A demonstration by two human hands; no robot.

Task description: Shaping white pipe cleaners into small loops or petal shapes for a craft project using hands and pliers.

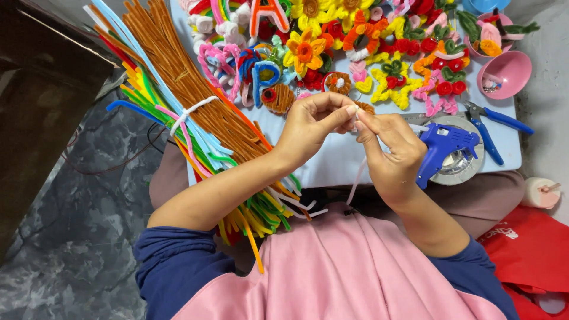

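Both hands [355, 133] pinch white pipe cleaner [357, 178]

A small pale blue table [355, 160] stands on a dark grey marbled floor [71, 237]. A dark brown piece of furniture [41, 101] rises at the left. Paler grey floor [548, 95] shows on the right, evenly lit.

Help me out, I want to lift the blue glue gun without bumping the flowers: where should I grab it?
Probably by the handle of the blue glue gun, coming from the near, lap side. The handle slants down toward the person's right hand and sticks out free, while its body rests over the round tin and the blue pliers lie just beyond.
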